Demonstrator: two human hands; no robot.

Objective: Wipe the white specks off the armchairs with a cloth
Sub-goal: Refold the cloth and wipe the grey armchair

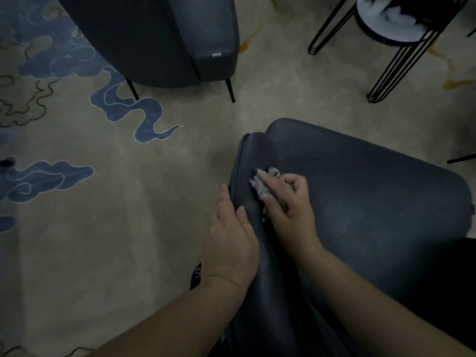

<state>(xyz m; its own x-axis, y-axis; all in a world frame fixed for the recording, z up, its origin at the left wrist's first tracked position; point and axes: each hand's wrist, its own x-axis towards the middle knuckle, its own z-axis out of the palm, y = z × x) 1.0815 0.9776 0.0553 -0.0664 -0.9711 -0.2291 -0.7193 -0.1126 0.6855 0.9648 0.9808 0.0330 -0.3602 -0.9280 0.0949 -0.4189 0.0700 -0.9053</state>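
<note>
Dim, flat indoor light with soft grain throughout, wide-angle bending at the edges, and no glare anywhere.

No readable text anywhere. Far armchair (159, 39) has a small white tag (217, 55) on its seat front, too blurred to read. Dark item (196, 275) on the carpet (103, 228) shows a pale mark, illegible.
</note>
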